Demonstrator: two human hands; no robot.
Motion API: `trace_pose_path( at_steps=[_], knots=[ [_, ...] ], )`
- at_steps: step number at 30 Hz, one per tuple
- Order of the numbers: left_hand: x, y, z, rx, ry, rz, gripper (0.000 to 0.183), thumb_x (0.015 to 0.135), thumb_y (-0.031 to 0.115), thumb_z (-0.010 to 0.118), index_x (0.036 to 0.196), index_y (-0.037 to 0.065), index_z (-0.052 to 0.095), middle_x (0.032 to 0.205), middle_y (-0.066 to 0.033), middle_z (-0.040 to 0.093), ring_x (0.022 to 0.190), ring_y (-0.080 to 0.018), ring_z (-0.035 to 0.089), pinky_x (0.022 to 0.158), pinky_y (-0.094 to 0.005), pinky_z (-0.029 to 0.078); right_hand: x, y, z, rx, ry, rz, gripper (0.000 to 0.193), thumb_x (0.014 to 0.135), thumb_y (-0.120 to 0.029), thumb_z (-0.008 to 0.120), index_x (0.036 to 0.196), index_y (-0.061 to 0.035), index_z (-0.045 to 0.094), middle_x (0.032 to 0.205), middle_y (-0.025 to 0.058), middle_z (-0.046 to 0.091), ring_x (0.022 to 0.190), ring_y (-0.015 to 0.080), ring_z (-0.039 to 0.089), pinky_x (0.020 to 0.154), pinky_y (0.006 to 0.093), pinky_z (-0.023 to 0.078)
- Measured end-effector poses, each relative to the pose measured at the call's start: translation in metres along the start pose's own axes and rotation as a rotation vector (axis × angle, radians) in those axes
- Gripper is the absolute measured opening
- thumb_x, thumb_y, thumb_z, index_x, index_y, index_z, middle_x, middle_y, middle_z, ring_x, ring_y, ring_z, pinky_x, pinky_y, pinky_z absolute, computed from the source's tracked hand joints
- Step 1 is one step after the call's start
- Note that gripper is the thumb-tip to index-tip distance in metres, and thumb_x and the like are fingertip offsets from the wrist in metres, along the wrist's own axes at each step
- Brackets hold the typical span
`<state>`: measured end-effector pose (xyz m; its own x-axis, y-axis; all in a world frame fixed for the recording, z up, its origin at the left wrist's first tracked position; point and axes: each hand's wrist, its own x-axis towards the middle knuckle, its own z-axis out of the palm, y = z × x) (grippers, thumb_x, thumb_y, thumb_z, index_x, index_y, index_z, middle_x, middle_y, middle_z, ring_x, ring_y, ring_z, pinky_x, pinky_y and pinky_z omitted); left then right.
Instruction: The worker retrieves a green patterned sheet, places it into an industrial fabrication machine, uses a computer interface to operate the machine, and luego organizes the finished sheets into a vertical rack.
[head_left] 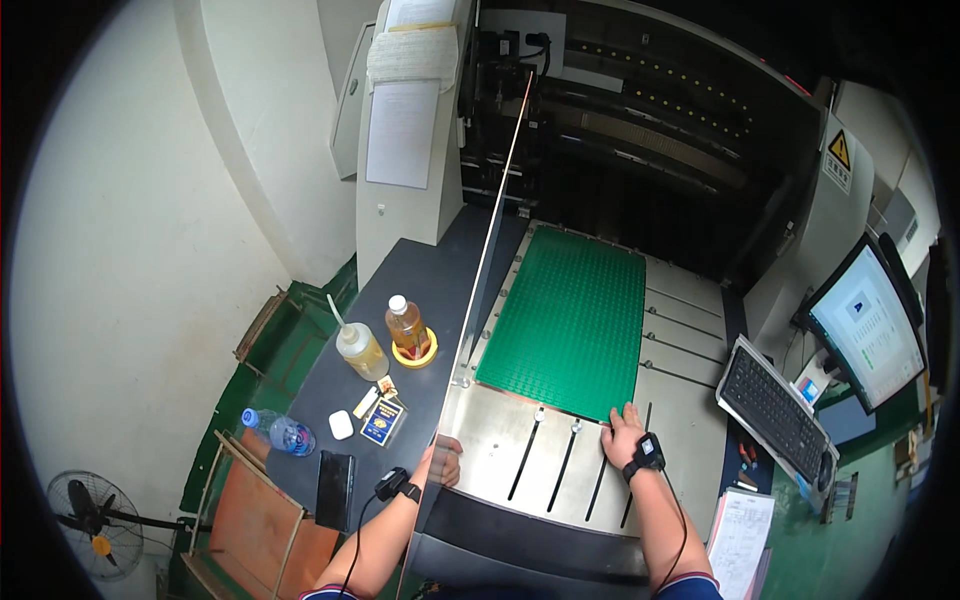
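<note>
My right hand (624,428) lies flat, fingers together, touching the near edge of the green sheet (570,320) on the machine's metal bed (500,440). My left hand (441,464) curls over the bed's left edge, beside the grey counter (420,290).
</note>
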<state>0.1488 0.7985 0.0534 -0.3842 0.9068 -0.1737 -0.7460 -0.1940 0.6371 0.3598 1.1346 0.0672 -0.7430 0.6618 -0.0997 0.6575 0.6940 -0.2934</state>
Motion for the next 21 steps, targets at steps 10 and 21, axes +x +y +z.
trace_pose_path(
  at_steps=[10, 21],
  knots=[
    [-0.002, -0.006, 0.004, 0.042, 0.153, 0.004, 0.041, 0.100, 0.045, 0.041, 0.098, 0.005, 0.050, 0.051, -0.0006, 0.034, 0.038, -0.0139, 0.035, 0.039, -0.0293, 0.032, -0.039, 0.022, 0.003, 0.198, 0.094, -0.060, 0.064, 0.084, -0.025, 0.060, 0.137, 0.0045, 0.040, 0.144, 0.0279, 0.035, 0.136, 0.0407, 0.032, 0.114, 0.0409, 0.026],
    [0.030, -0.051, -0.078, 0.375, 0.494, 0.039, 0.052, 0.098, 0.047, 0.047, 0.120, 0.001, 0.056, 0.114, -0.0070, 0.059, 0.107, -0.0160, 0.053, 0.094, -0.0281, 0.041, -0.341, 0.004, 0.048, 0.313, 0.265, -0.009, 0.037, 0.079, -0.015, 0.064, 0.114, -0.0021, 0.063, 0.116, 0.0176, 0.063, 0.118, 0.0366, 0.053, 0.104, 0.0479, 0.038]
  ],
)
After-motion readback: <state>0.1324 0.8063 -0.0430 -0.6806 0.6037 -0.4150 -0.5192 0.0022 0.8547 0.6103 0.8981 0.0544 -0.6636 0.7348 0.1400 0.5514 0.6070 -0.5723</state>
